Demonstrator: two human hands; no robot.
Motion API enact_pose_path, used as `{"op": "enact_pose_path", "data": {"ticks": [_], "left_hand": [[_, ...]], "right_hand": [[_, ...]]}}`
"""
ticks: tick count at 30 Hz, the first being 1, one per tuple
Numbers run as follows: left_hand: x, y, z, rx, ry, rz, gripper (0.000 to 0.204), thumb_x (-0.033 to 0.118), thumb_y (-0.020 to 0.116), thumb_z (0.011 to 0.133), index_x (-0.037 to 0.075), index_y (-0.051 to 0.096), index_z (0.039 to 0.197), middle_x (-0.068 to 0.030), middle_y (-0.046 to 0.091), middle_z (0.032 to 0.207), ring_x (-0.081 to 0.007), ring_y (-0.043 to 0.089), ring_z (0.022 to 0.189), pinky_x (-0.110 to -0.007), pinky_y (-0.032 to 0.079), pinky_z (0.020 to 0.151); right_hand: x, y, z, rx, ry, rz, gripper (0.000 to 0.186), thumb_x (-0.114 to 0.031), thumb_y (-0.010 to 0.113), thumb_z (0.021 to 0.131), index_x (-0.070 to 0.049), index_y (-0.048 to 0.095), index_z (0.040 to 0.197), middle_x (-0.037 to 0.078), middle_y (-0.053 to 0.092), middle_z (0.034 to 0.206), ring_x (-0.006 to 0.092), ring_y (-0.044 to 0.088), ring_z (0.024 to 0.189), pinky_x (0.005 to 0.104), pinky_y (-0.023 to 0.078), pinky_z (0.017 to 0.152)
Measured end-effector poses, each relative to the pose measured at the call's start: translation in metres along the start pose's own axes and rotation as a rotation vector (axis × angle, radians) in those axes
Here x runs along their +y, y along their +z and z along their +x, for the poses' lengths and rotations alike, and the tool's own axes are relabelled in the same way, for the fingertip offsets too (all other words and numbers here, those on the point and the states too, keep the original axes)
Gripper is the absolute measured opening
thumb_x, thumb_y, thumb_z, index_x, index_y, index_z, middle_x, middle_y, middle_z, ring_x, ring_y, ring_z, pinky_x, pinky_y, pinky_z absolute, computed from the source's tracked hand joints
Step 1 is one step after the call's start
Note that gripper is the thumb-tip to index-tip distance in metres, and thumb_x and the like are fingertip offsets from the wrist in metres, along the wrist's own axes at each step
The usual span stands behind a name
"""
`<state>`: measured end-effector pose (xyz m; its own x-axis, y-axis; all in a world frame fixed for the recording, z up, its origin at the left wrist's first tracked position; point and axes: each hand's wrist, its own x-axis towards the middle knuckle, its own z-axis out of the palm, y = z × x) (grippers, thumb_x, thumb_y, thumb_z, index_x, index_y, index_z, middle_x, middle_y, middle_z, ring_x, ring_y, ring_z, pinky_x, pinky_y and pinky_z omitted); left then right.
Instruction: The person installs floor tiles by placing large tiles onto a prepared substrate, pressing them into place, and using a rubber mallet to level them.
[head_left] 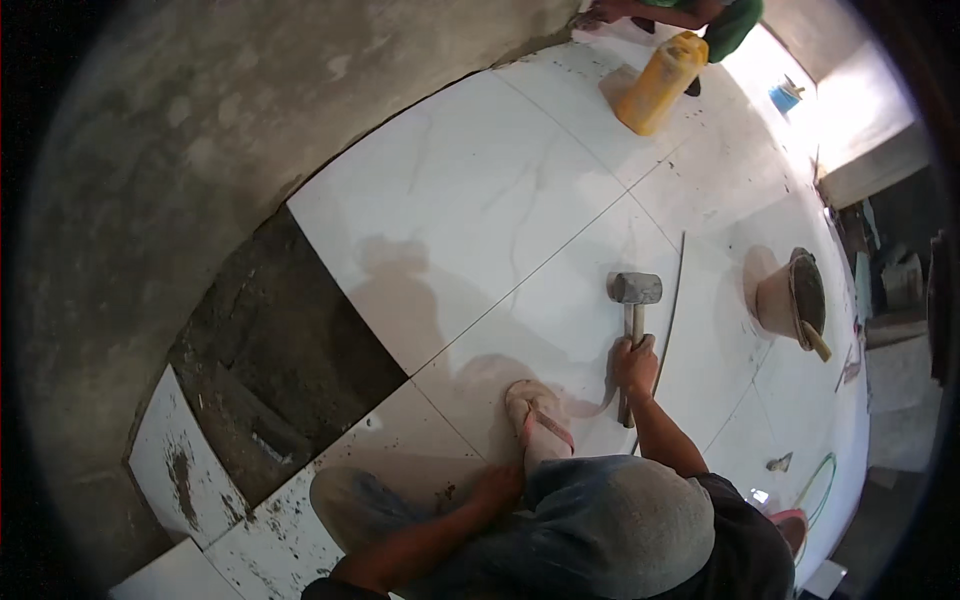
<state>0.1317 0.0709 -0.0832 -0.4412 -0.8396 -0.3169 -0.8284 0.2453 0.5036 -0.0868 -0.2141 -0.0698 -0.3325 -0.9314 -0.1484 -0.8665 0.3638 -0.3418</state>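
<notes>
My right hand (636, 367) is closed around the wooden handle of a mallet with a dark grey head (638, 288). The mallet is over a large white floor tile (560, 340), its head away from me. I cannot tell whether it touches the tile. My left hand (498, 487) is low beside my shin, close to the tile; its fingers are mostly hidden. My sandalled foot (540, 410) rests on the tiles between my hands. A long thin dark rod or strip (676, 290) runs just right of the mallet.
An untiled patch of dark mortar (300, 350) lies left, along the bare wall (200, 150). A mortar bucket (792, 300) with a handled tool stands right. A yellow jerrycan (662, 83) stands far off, beside a crouching person in green (735, 25). A green hose (822, 490) curls lower right.
</notes>
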Motion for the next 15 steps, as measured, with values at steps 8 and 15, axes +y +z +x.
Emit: {"op": "enact_pose_path", "data": {"ticks": [8,15], "left_hand": [[-0.010,-0.035,-0.005,-0.048,0.110,0.056,0.023,0.021,0.057,0.083,0.009,0.062,0.102,-0.0087,0.063,0.100,-0.0254,0.062,0.094,-0.043,0.047,0.078],[-0.029,-0.031,0.016,-0.159,0.001,-0.137,0.013,0.016,0.058,0.080,0.009,0.063,0.090,-0.0118,0.061,0.082,-0.0311,0.062,0.076,-0.047,0.050,0.067]], "right_hand": [[-0.008,-0.008,-0.009,-0.043,0.040,0.025,0.035,-0.031,0.055,0.089,-0.001,0.044,0.101,0.028,0.065,0.083,0.0469,0.064,0.080,0.0553,0.049,0.074],[-0.001,-0.005,-0.005,-0.027,0.054,0.049,0.036,-0.034,0.054,0.091,-0.002,0.044,0.102,0.028,0.064,0.084,0.0478,0.063,0.082,0.0553,0.049,0.075]]}}
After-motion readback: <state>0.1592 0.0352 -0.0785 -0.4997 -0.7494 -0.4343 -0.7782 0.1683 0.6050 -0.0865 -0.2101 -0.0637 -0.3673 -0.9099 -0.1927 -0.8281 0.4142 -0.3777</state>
